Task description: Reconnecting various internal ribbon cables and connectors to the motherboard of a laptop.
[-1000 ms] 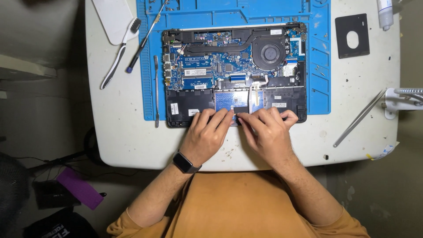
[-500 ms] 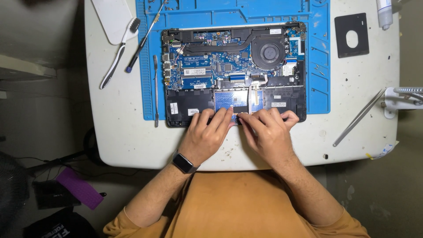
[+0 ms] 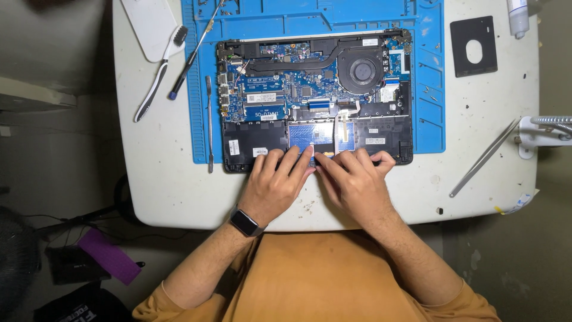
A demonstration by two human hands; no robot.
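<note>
Toward the far-left corner of the worktop (image 3: 155, 191), a white toothbrush (image 3: 156, 74) and a thin driver (image 3: 195, 50) lay slanted, half off the blue mat (image 3: 432, 77), within reach but out of the way of the work. Just right of them a slim metal pry tool (image 3: 209, 122) lay along the mat's left edge, parallel to the side of the opened laptop (image 3: 316, 95), which sat bottom-up in the middle of the mat with its board, heat pipe and fan exposed; the mat likely served to keep it from sliding.

At the near edge of the laptop both hands met. The left hand (image 3: 275, 185), a watch (image 3: 245, 222) on its wrist, lay flat with fingers spread over the dark panel and the near rim, grip released, holding nothing. Touching it fingertip to fingertip, the right hand (image 3: 356, 182) also lay spread across the near rim below the blue touchpad plate (image 3: 322, 136), its forefinger pointing toward the centre. Whether anything small was pinched between the two forefingers I could not tell; both seemed to be pressing rather than holding.

Farther right, off the mat, a black square plate (image 3: 472, 46) with a round hole sat near the far-right corner. Long tweezers (image 3: 484, 158) lay slanted near the right edge, beside a white clamp fitting (image 3: 539, 134) fixed at that edge.
</note>
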